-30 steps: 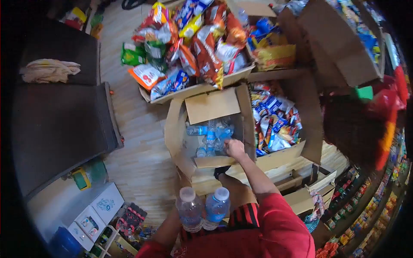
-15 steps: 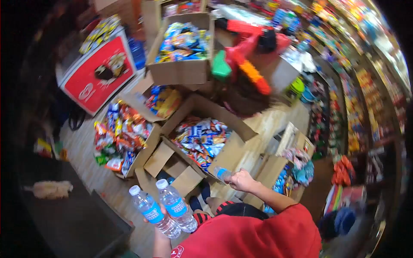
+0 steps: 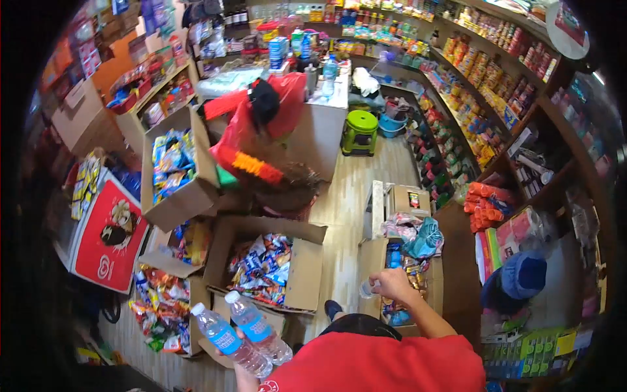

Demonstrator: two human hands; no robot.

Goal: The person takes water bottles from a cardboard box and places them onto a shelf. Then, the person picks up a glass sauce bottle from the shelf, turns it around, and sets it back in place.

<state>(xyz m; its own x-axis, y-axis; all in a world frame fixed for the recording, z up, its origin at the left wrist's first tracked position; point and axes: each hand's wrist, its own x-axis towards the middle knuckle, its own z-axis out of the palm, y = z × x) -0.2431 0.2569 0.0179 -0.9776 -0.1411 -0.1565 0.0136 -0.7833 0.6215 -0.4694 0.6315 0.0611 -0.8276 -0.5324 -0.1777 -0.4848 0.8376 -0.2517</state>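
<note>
Two clear water bottles with blue labels, one the left bottle [image 3: 225,338] and the other the right bottle [image 3: 257,328], tilt side by side in my left hand [image 3: 241,336]. Its fingers wrap round them from behind and are partly hidden. My right hand [image 3: 390,286] is closed round another clear water bottle [image 3: 368,289], of which only one end shows. That hand is above a carton [image 3: 373,261] of wrapped packets on the right. Below and beyond the left-hand bottles, an open carton [image 3: 307,271] holds a heap of snack packets.
A box of blue packets [image 3: 176,199] and a red ice-cream-printed box [image 3: 108,238] stand left. Beyond them are a display of dusters [image 3: 258,166], a green stool [image 3: 360,132] and a counter [image 3: 326,121]. Stocked shelves [image 3: 467,98] line the right. Wooden floor [image 3: 343,222] runs between the cartons.
My view has turned right and upward, bringing more counter and shelving into sight. My right hand has moved from beside the middle carton to above the right one. All bottles stay held.
</note>
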